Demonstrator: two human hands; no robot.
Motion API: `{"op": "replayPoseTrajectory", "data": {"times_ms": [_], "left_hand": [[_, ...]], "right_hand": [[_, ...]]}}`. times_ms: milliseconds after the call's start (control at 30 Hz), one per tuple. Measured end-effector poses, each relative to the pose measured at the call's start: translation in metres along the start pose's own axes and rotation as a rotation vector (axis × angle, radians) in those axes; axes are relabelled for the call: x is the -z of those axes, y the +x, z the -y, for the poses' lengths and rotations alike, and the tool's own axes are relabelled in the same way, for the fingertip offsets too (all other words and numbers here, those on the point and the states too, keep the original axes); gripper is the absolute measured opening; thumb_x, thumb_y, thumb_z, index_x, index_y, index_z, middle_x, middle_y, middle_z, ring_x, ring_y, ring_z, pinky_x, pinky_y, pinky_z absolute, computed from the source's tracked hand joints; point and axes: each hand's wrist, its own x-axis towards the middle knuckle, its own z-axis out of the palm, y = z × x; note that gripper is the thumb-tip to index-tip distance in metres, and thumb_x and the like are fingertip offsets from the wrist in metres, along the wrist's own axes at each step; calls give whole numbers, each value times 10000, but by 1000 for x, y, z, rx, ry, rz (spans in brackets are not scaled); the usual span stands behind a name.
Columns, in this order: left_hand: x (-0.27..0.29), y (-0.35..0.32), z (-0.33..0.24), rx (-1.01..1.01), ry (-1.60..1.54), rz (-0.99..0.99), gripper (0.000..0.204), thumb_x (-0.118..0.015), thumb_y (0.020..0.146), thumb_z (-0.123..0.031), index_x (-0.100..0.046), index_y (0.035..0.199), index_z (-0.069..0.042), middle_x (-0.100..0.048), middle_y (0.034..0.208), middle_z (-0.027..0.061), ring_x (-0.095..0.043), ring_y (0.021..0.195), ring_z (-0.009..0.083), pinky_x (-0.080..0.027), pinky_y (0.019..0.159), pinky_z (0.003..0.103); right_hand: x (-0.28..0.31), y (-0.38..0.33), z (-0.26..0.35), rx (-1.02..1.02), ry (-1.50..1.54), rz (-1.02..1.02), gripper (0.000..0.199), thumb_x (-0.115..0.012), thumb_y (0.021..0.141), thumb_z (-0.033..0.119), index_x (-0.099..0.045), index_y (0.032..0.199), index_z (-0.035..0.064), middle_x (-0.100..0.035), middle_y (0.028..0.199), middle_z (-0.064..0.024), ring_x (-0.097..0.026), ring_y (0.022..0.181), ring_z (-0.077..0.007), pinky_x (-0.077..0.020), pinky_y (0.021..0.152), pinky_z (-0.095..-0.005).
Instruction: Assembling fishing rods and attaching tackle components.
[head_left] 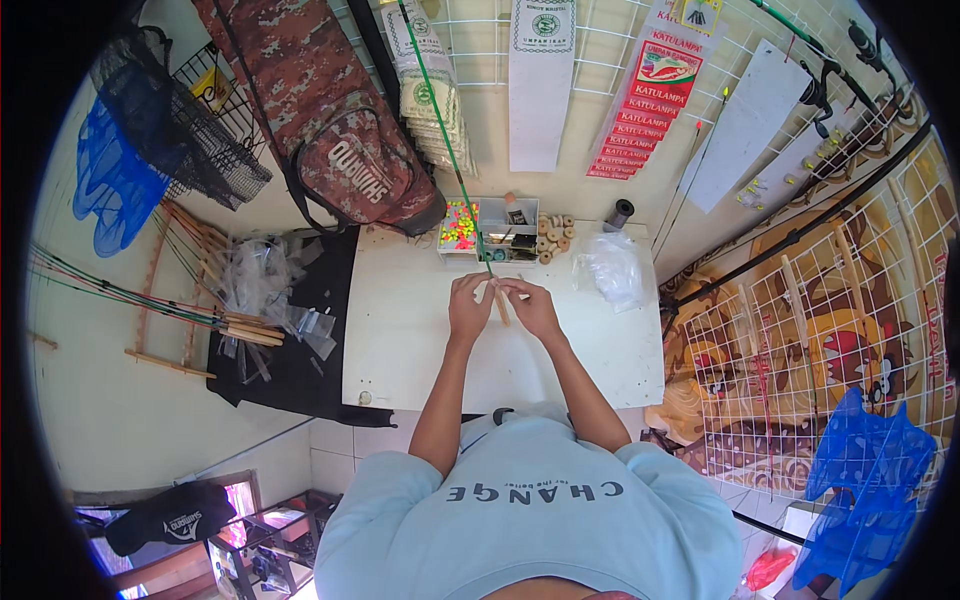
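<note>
My left hand (470, 307) and my right hand (532, 307) meet over the middle of the white table (420, 345). Both sets of fingers are closed in a pinch around a thin green fishing rod (454, 165), just above its pale wooden handle (504, 312). The rod leans away from me, its far part rising past the wall and out of the top of the picture. Between the fingertips, any small part or thread is too small to make out. The handle's lower end shows between my hands.
Behind my hands stand a white compartment tray (447, 256) with bright floats, wooden spools (556, 235), a black roll (620, 212) and clear plastic bags (611, 270). More rods (255, 333) and plastic sleeves (262, 275) lie at left. A camouflage rod bag (330, 120) hangs behind.
</note>
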Motion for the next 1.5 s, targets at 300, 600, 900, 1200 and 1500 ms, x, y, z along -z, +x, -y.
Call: {"op": "replayPoseTrajectory", "data": {"times_ms": [300,600,900,1200,1500], "left_hand": [[8,1,2,76,-83,44,263,-651,853,-235,-646,1097,-135,-646,1072,48,-525,1041,240,-484,780,334],[15,-5,-12,-10,-84,-47,207,-680,827,-183,-561,936,-53,-585,943,68,-522,957,238,-441,829,357],[4,-22,-34,-84,-136,15,91,-628,851,-117,-599,933,-89,-593,864,34,-563,847,192,-472,669,317],[-30,-27,-55,-105,-185,69,95,-590,879,-98,-595,969,-66,-605,932,61,-570,857,219,-485,681,313],[-70,-28,-54,-151,-45,99,122,-604,852,-102,-603,973,-86,-605,1028,74,-506,1066,282,-413,927,392]], "right_hand": [[-13,-3,15,-31,-125,-50,357,-587,869,172,-595,1219,101,-642,1144,-99,-600,1031,-220,-483,808,-326],[-8,-10,16,75,-190,-194,357,-602,842,141,-603,1191,69,-621,1144,-160,-571,1031,-310,-463,865,-365],[14,-21,17,43,-253,-210,322,-607,877,155,-602,1197,122,-613,1193,-67,-543,1086,-246,-475,868,-347],[62,-37,7,32,-269,-254,313,-610,878,153,-606,1188,109,-614,1191,-78,-544,1093,-246,-471,881,-359],[101,-41,-20,17,-277,-298,291,-597,883,163,-613,1167,97,-618,1178,-85,-551,1086,-249,-471,880,-369]]}}
